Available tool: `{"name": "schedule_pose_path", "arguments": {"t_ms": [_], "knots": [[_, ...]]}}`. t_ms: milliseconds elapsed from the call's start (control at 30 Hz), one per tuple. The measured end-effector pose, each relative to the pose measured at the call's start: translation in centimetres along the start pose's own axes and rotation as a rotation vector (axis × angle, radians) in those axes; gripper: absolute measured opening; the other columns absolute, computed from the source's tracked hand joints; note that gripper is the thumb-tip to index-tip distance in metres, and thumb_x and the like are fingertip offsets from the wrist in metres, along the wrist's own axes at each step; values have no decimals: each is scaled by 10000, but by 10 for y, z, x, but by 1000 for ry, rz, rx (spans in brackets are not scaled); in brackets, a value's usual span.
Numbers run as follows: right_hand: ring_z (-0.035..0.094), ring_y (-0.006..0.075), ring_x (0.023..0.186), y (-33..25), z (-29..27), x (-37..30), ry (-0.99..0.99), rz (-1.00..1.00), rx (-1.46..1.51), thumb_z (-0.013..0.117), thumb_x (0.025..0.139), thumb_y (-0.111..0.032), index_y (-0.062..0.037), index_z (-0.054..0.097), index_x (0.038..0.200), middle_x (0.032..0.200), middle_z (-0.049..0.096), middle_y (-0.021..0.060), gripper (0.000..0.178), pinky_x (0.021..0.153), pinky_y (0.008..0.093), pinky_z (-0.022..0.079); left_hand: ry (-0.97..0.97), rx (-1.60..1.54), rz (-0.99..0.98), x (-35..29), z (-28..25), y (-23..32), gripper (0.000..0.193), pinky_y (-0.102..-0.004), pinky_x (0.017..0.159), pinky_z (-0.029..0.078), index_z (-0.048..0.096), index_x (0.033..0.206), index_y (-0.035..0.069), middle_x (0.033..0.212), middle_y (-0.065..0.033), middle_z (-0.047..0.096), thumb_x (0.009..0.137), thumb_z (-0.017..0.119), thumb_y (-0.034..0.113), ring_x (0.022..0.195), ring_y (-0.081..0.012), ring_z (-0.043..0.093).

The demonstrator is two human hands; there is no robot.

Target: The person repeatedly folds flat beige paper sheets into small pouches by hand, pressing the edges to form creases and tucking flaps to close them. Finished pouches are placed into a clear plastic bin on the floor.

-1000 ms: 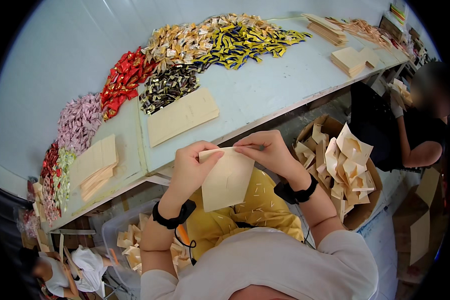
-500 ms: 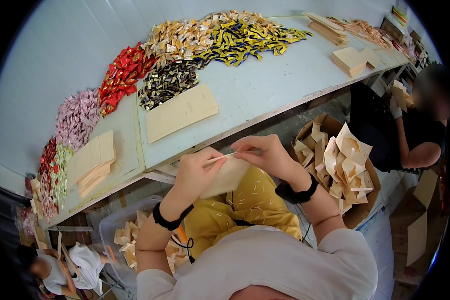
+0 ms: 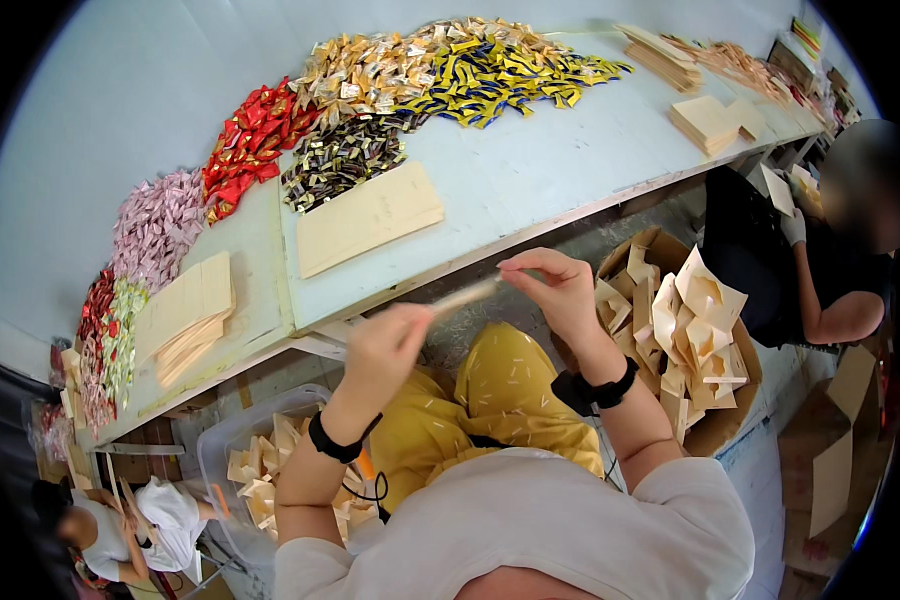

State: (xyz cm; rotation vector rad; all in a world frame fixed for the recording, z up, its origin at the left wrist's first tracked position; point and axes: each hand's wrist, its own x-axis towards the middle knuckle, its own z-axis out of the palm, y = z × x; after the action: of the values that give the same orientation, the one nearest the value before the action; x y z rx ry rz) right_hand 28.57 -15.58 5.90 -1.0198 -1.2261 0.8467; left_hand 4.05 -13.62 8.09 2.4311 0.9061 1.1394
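Observation:
Above my lap, a tan paper bag (image 3: pixel 467 297) is stretched between my hands, its narrow edge toward me. My left hand (image 3: pixel 385 343), a little blurred, pinches the near-left end. The thumb and fingertips of my right hand (image 3: pixel 555 285) close on its far-right end. On the table beyond lies a flat stack of tan paper bags (image 3: pixel 370 222). To its left sits a fanned stack of similar bags (image 3: pixel 188 312).
Heaps of small wrapped sweets (image 3: pixel 370 75) line the table's (image 3: pixel 530 170) back and left. A cardboard box (image 3: pixel 755 385) of opened bags stands right; a clear plastic tub (image 3: pixel 213 450) of them stands left. Co-workers sit at right (image 3: pixel 760 260) and lower left (image 3: pixel 110 535).
The bag has turned from hanging down with its face showing to edge-on, raised forward. My right hand has moved up and right, away from my left. The right co-worker's hands have shifted.

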Motion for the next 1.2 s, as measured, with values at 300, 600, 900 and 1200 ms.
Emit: {"name": "schedule_pose_path", "arguments": {"t_ms": [300,600,900,1200], "knots": [[599,203,1135,41,-12,-13,59,272,51,605,942,-80,64,598,1190,1227,625,152,286,914,327,498,702,-1047,-769,-31,-19,-75,166,-300,799,541,503,1063,26,1012,-87,634,929,600,20,939,-169,629],[673,140,859,27,0,0,45,223,382,545,967,-44,-9,501,1316,952,688,73,353,764,289,577,579,-603,-620,-51,9,-54,342,-310,891,436,467,1136,62,1171,-88,541,865,670,17,1099,-183,516],[609,61,800,-7,2,0,-465,252,112,522,954,-4,-65,567,1323,916,680,23,377,721,236,527,-189,-755,-531,6,-24,-17,378,-227,796,500,473,1305,27,1120,-97,625,938,560,-4,921,-109,633],[633,68,795,-7,10,-4,-339,335,264,675,868,-31,-2,724,1050,887,720,48,190,725,215,512,-177,-455,-188,-2,-19,-20,305,-217,754,508,640,1186,-6,1041,-94,694,902,544,-64,893,-103,638]]}}
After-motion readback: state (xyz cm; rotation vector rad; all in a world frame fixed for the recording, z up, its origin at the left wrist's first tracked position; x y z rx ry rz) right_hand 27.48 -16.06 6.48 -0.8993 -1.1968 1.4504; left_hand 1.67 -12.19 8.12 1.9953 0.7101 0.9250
